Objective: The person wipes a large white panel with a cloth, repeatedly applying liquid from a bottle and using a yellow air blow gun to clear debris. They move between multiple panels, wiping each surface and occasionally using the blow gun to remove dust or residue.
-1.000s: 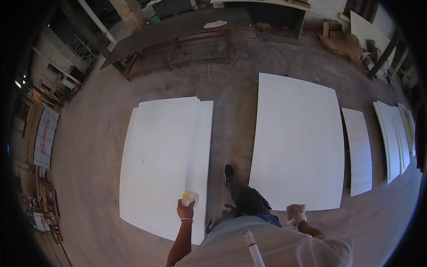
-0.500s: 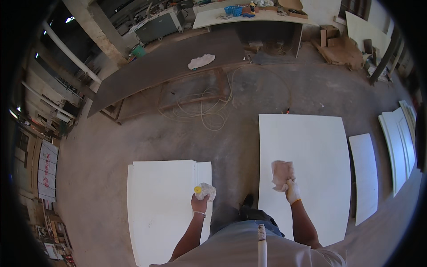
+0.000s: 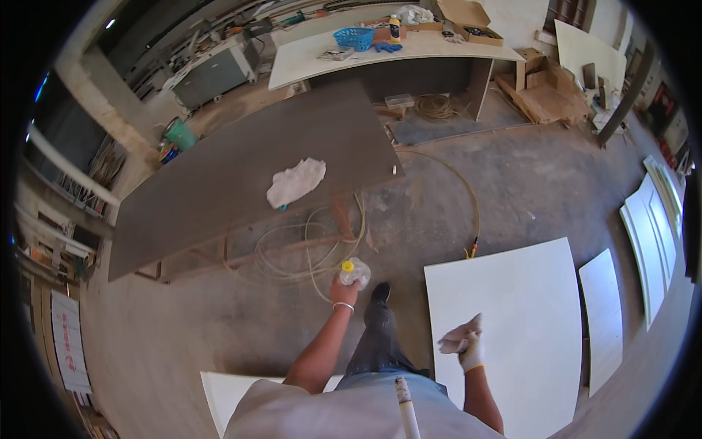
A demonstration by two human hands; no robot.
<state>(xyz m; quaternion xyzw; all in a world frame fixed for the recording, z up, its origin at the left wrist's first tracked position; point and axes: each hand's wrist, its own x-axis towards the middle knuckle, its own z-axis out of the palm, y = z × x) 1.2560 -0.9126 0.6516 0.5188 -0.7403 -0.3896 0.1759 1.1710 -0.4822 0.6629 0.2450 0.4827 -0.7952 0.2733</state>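
My left hand (image 3: 344,290) is bare, with a white band at the wrist, and is closed round a clear plastic bottle (image 3: 359,272) with a yellow cap. It is held out over the concrete floor, short of a long brown table (image 3: 219,175). My right hand (image 3: 472,353), in a white glove, grips a pinkish-brown cloth (image 3: 457,336) above a large white panel (image 3: 512,293). A crumpled pale cloth (image 3: 296,181) lies on the brown table. Part of another white panel (image 3: 227,395) shows at the lower left, mostly hidden by my body.
A coiled hose (image 3: 292,256) lies under and before the brown table; a yellowish air hose (image 3: 474,201) runs to the large panel's far edge. More white panels (image 3: 601,314) stand at the right. Behind is a workbench (image 3: 431,50) with a blue basket (image 3: 354,39) and boxes.
I have stepped forward, and the brown table is nearer. The bottle has left the space over the left panel and is now over the floor. The cloth in my right hand hangs more folded.
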